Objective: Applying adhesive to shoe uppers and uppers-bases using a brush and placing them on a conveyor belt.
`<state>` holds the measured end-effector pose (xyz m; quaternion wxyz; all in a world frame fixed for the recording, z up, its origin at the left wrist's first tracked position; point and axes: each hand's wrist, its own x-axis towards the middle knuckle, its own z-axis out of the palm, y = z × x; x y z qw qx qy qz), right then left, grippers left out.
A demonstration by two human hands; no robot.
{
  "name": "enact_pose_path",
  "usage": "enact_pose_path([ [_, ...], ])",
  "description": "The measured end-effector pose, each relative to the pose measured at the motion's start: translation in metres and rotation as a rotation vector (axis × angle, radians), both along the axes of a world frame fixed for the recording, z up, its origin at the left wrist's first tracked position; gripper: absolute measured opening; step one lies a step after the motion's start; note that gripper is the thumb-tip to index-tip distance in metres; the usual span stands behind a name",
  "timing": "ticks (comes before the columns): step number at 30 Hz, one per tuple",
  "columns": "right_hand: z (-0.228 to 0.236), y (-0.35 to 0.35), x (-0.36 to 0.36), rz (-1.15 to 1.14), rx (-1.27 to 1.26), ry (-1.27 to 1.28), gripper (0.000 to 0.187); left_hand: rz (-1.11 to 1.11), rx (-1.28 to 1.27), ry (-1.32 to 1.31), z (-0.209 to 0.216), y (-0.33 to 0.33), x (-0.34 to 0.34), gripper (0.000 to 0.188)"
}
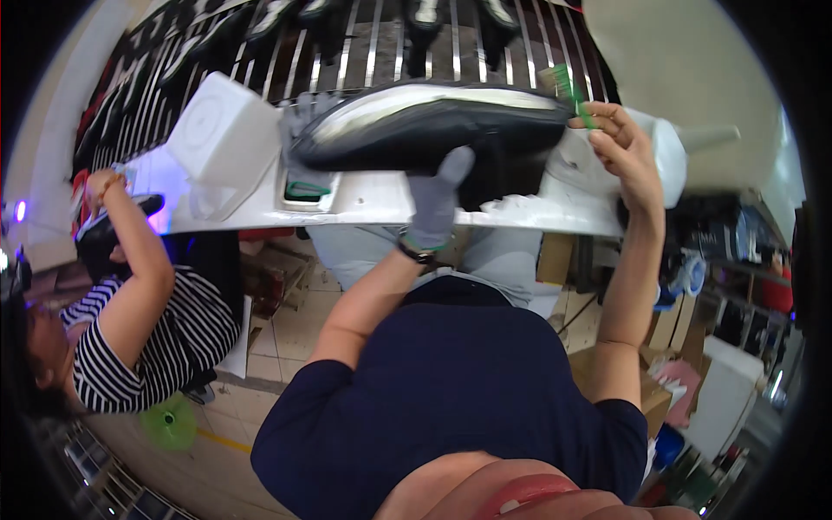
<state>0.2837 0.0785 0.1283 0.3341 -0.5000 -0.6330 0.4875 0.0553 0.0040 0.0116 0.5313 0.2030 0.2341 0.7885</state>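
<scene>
My left hand [433, 204], in a grey glove, grips a black shoe [511, 130] from the near side, with the thumb against its upper. The shoe lies sideways, its whitish sole face turned away from me, and is slightly blurred. My bare right hand [626, 152] pinches the handle of a small green brush [568, 87] beside the shoe's right end. The bristles stick up above that end; whether they touch the shoe, I cannot tell. Another grey glove [303, 121] shows behind the shoe's left end; what is in it is hidden.
Beyond the white ledge [364, 212] runs a metal roller rack [373, 52] carrying several black shoes. A white square container [221, 130] and a small tray [309, 192] stand left; a white spouted vessel [663, 160] stands right. A co-worker in a striped top [173, 338] works at far left.
</scene>
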Motion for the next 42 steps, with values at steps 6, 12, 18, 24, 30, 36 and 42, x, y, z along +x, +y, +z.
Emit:
enact_pose_path([
  [6,-0.076,-0.04,0.053,-0.473,0.043,-0.299,0.015,0.26,-0.099,0.567,-0.028,-0.017,-0.032,0.051],
  [12,-0.112,-0.055,0.046,-0.505,0.344,-0.868,0.01,0.264,-0.128,1.359,-0.059,-0.027,-0.042,0.061],
  [18,-0.124,-0.03,0.029,-0.449,0.315,-1.221,0.005,0.313,-0.2,1.407,-0.081,-0.045,-0.043,0.065],
  [24,-0.138,-0.026,0.057,-0.459,0.242,-0.924,0.014,0.367,-0.275,1.376,-0.092,-0.051,-0.043,0.065],
  [30,-0.168,-0.045,0.062,-0.666,-0.028,-0.048,0.017,0.24,-0.285,1.446,-0.078,-0.05,-0.037,0.061],
  [36,-0.137,-0.027,0.019,-0.527,-0.068,0.386,0.021,0.3,-0.171,1.838,-0.058,-0.047,-0.025,0.058],
  [42,-0.075,-0.065,-0.048,-0.002,-0.077,0.18,0.015,0.524,0.118,1.368,-0.071,-0.036,-0.019,0.065],
])
